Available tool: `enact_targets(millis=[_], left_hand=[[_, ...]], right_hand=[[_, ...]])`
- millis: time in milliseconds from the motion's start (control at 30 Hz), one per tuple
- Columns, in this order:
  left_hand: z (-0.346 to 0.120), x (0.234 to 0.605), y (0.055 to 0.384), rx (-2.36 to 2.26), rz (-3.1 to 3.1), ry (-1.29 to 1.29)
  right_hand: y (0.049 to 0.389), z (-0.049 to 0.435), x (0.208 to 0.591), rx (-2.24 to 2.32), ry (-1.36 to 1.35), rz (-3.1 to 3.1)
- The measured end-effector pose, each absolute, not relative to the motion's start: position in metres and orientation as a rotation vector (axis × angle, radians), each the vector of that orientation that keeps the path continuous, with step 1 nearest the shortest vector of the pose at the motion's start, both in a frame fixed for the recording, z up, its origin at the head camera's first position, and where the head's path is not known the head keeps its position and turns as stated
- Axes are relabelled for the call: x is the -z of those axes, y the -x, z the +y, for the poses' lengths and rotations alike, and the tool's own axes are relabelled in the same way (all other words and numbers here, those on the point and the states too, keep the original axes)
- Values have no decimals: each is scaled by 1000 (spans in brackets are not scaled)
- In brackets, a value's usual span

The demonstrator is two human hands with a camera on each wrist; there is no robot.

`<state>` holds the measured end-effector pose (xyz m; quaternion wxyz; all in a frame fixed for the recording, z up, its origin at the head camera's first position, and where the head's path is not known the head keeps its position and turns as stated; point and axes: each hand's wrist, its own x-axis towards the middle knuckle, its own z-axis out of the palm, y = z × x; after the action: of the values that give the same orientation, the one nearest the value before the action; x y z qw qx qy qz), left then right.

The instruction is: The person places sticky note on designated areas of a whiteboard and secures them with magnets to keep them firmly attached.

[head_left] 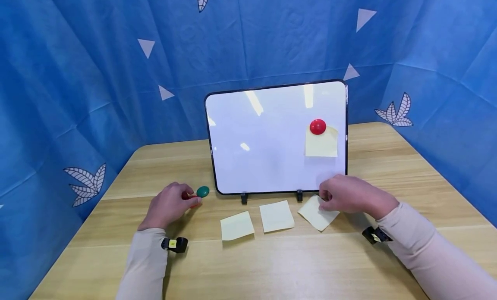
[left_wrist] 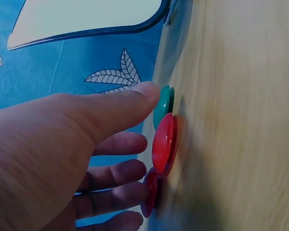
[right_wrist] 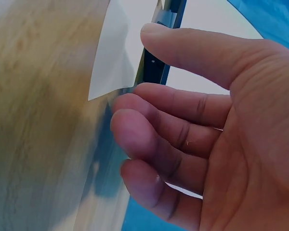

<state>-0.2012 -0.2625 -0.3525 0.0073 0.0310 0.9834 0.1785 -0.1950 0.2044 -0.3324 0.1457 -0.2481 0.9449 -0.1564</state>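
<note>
Sticky notes (head_left: 277,216) on wooden table (head_left: 272,270), blue curtain (head_left: 272,41) behind.

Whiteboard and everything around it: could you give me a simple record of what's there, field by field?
Board: whiteboard, standing on black feet on a wooden table
On the board: pale yellow note towards the right, red magnet over its top edge
Notes on the table: left note, middle note, right note
Loose magnets: green magnet, bright red magnet, darker red magnet
Left grip: at the loose magnets; contact unclear
Right grip: over the right note, loosely curled; contact unclear
Backdrop: blue cloth with leaf and triangle prints
</note>
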Motion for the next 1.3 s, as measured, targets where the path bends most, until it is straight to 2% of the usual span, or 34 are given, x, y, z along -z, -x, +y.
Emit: enact_targets(millis=[500,1300], left_hand=[[-263,352,200,-509,3031,-45],[-264,355,200,-543,2970,-16]], right_hand=[[189,191,336,474,875,2722],[187,188,340,516,866,2682]])
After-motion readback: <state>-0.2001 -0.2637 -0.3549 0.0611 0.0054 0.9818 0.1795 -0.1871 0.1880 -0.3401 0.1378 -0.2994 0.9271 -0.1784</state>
